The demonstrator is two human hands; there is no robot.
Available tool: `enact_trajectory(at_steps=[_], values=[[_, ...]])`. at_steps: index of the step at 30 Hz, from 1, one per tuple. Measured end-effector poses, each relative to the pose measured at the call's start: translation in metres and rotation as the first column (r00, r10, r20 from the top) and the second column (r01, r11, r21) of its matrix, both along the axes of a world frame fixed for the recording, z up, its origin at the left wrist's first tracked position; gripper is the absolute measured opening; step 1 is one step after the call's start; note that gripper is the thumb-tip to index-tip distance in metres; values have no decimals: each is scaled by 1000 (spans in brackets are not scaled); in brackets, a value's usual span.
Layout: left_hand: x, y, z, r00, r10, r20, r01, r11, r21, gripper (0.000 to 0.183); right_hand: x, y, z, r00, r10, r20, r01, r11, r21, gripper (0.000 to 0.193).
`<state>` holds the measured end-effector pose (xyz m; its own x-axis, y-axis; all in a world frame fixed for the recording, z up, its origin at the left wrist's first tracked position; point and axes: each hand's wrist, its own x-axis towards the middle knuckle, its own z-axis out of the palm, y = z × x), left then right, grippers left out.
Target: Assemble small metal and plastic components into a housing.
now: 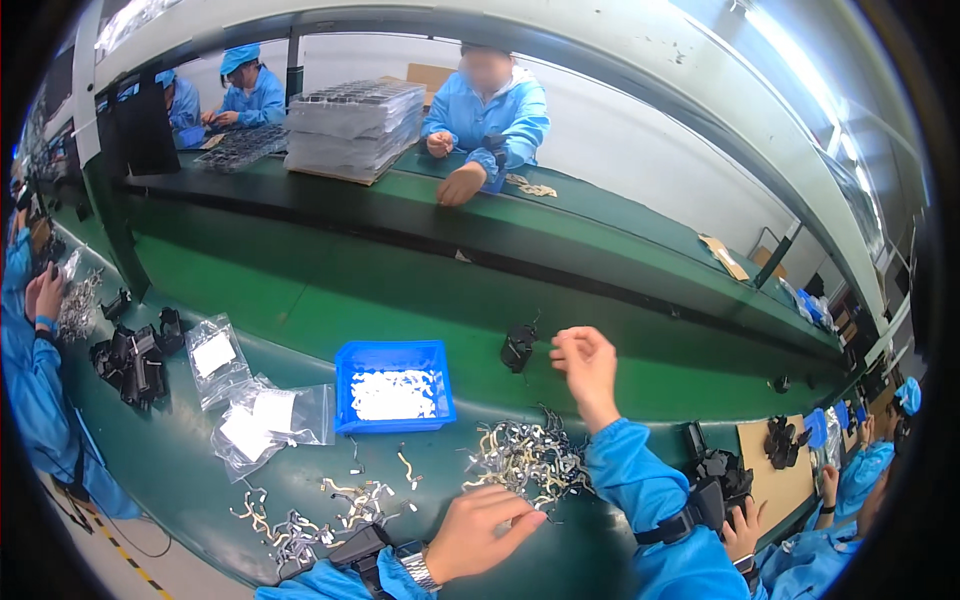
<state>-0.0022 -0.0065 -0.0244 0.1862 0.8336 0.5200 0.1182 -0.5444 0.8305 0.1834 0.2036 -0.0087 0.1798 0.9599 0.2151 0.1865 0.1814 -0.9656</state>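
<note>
My left hand (482, 535) is low over the green bench, thumb held apart from the loosely bent fingers, with nothing visible in it. Just beyond it lies a tangled pile of short wire leads with small connectors (535, 460). My right hand (588, 370) is raised farther out, its thumb and fingertips brought together; whatever they hold, if anything, is too small to see. Left of those fingertips, and apart from them, stands a small black plastic part (518, 348) with a thin wire at its top.
A blue bin (447, 400) holds small white pieces. Left of it are clear plastic bags (270, 420) and black parts (135, 360); loose leads (290, 535) lie nearer. More black parts (722, 470) sit at right. Co-workers (500, 110) work opposite and on both sides.
</note>
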Motion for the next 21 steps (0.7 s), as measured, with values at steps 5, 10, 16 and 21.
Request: enact_trajectory(at_steps=[5, 10, 16, 21], values=[[1, 0, -2, 999, -16, -32, 15, 1000, -23, 18, 68, 13, -11, 771, -285, 570, 164, 953, 255, 37], [6, 1, 0, 999, -33, -10, 34, 999, 20, 17, 92, 4, -33, 896, 132, 424, -139, 990, -16, 44], [-7, -7, 7, 997, -24, -68, 20, 998, -56, 11, 62, -55, 8, 857, 191, 478, -253, 965, 69, 24], [-5, 2, 10, 988, 148, 35, -148, 989, -10, 21, 52, -166, 43, 639, 404, 654, -668, 713, 213, 21]])
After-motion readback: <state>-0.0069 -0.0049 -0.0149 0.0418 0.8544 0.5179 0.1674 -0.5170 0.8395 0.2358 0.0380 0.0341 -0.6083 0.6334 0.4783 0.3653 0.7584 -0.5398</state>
